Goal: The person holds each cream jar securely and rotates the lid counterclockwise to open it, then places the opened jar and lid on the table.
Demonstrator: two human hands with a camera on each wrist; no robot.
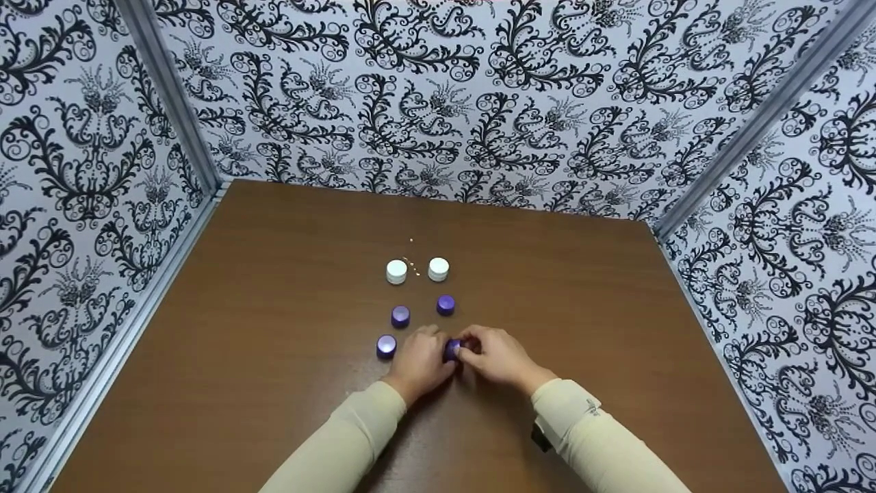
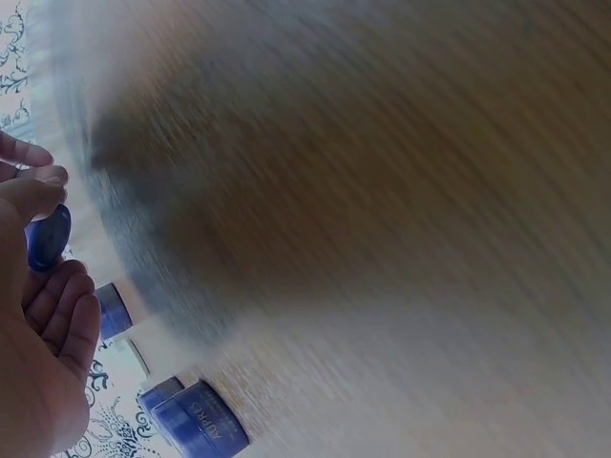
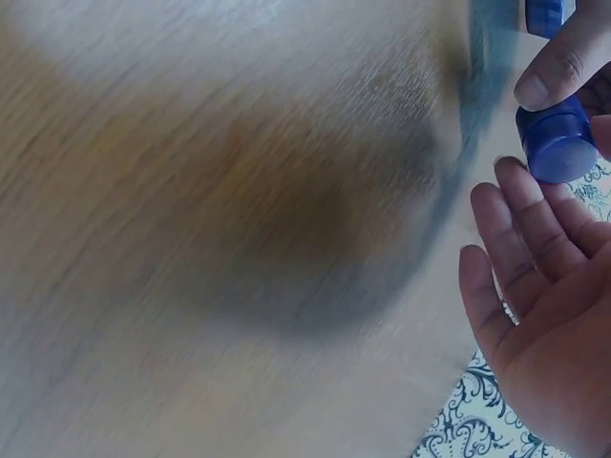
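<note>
A small purple jar (image 1: 453, 349) is held between both hands over the near middle of the brown table. My right hand (image 1: 503, 356) pinches it between thumb and index finger, while its other fingers spread loosely below in the right wrist view. From the opposite side, my left hand (image 1: 421, 361) grips the same jar with curled fingers. The jar (image 3: 558, 143) shows a rounded side and a flat end in the right wrist view. Close left of the left hand stands another purple jar (image 1: 386, 346). Part of the gripped jar is hidden by fingers.
Two more purple jars, one left (image 1: 400, 316) and one right (image 1: 445, 305), stand beyond the hands. Farther back are a white jar (image 1: 396, 272) and a second white jar (image 1: 439, 269), with tiny gold-coloured bits (image 1: 413, 266) between them. Patterned walls (image 1: 438, 137) enclose the table.
</note>
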